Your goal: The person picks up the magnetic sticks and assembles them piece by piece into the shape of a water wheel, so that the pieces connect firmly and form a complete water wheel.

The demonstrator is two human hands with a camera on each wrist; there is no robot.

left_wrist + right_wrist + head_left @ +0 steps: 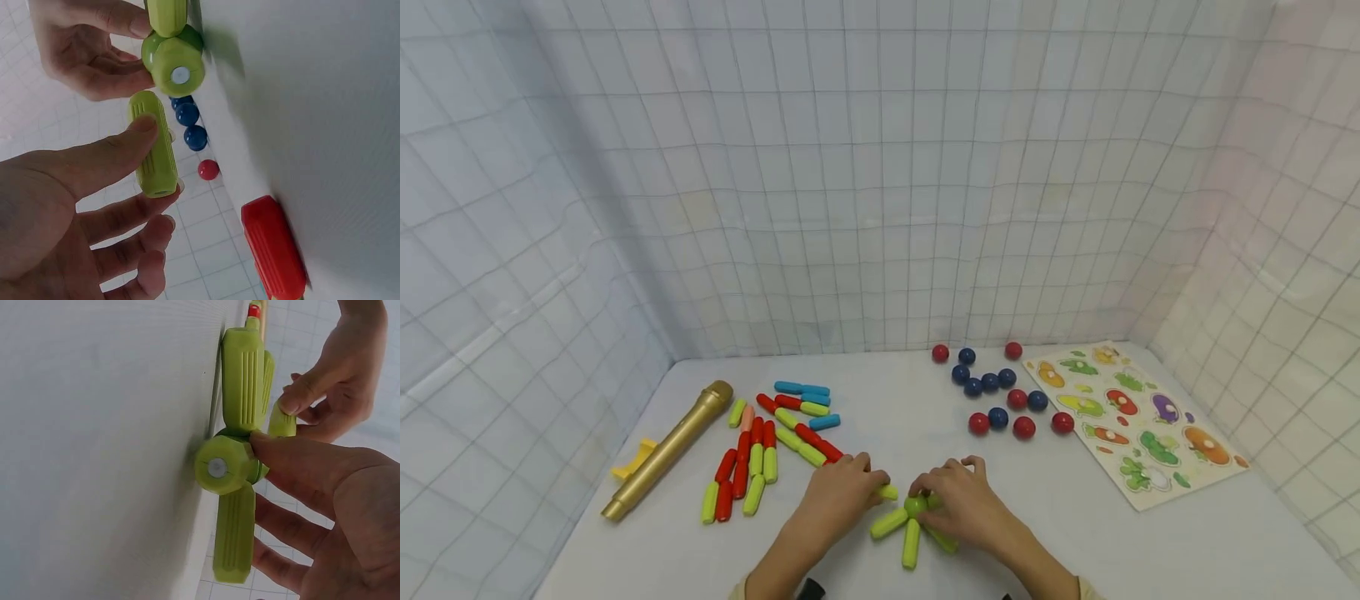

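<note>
My left hand [846, 490] pinches a light green ribbed stick [156, 153] between thumb and fingertips, just left of a green ball [914, 507]. Several light green sticks [911, 546] fan out from that ball like spokes, low over the white table. With thumb and fingers, my right hand [958, 502] grips this ball-and-stick piece at the ball, covering part of it. One spoke points at the right wrist camera and shows a round silvery disc [217, 467] in its end. A gap separates the held stick from the ball in the left wrist view.
Red sticks [741, 450], light green sticks and blue sticks [825, 422] lie to the left. Beyond them are a gold tube [670, 450] and a yellow piece [638, 460]. Red balls [1024, 428] and blue balls [990, 382] sit back right, beside a vegetable-picture sheet [1108, 492].
</note>
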